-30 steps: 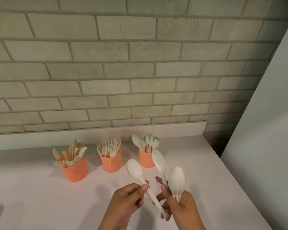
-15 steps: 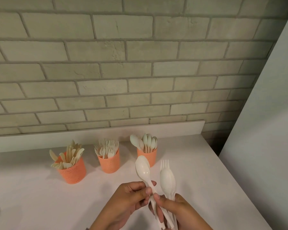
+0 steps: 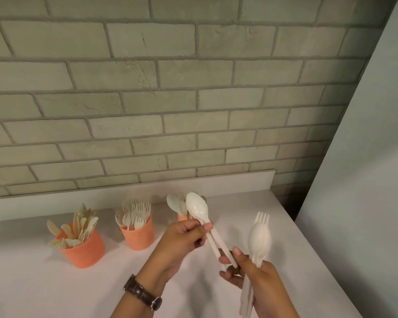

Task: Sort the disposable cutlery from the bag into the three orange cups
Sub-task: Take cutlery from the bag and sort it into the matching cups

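- The two white plastic spoons (image 3: 197, 206) are pinched at their necks by the left hand (image 3: 182, 242), bowls up. A second ago this hand held only one spoon, so a second has passed across from the right.
- Compared with half a second ago, the pair stands clear of the right hand (image 3: 262, 281); only the handle ends reach down to its fingers.
- The right hand grips the remaining white plastic bundle (image 3: 259, 237), a spoon with fork tines showing behind it.
- Judged from this, the spoons are sorted out and ready for the spoon-filled orange perforated cup (image 3: 181, 217), just behind the left hand and mostly hidden.
- The fork-filled orange cup (image 3: 138, 236) and knife-filled orange cup (image 3: 85, 250) stand further left; the bag is out of view.
- All rests on a white worktop (image 3: 44, 283) with a low white upstand (image 3: 239, 180).
- Behind rises a grey-green brick wall (image 3: 193, 111); a pale panel (image 3: 365, 180) closes the right.
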Tool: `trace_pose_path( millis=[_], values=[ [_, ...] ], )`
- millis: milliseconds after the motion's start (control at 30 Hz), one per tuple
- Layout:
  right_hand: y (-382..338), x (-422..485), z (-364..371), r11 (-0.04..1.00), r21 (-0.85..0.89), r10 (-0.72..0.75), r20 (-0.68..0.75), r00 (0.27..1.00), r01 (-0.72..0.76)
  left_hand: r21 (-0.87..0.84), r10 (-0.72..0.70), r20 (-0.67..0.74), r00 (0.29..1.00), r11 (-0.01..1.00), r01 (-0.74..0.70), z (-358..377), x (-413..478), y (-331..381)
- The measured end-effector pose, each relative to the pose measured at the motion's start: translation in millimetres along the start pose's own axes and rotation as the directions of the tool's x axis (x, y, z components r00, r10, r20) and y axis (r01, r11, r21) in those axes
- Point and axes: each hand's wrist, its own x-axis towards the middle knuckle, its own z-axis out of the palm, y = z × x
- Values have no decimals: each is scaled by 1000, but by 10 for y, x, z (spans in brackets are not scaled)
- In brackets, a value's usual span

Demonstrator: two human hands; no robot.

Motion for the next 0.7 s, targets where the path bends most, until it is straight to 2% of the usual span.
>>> trace_pose_path(
  millis=[67,133,233,333,400,500,600,700],
  values=[
    [-17,37,-128,1000,-16,-15,-49,999,14,-78,5,-130,992,997,-15,-59,197,23],
    [2,56,-237,999,-31,9,-71,997,-11,-21,69,-291,954,997,-79,-158,413,16],
    [44,87,-326,996,-36,81,-71,994,-83,277,264,-450,853,949,-148,-246,691,-53],
    [53,111,-344,993,-44,106,-59,993,-109,531,414,-482,772,839,-119,-250,921,-209],
    [42,119,-354,994,-52,96,-53,994,-99,584,424,-460,780,807,-94,-229,1053,-352],
    [36,105,-342,989,-125,79,-36,996,-83,672,354,-406,843,741,12,-199,1160,-601],
    [45,102,-292,983,-157,91,-14,996,-92,759,308,-375,874,644,99,-210,1184,-714],
    [47,81,-247,986,-109,134,81,988,-125,694,249,-376,892,713,94,-237,1123,-674]
  ],
)
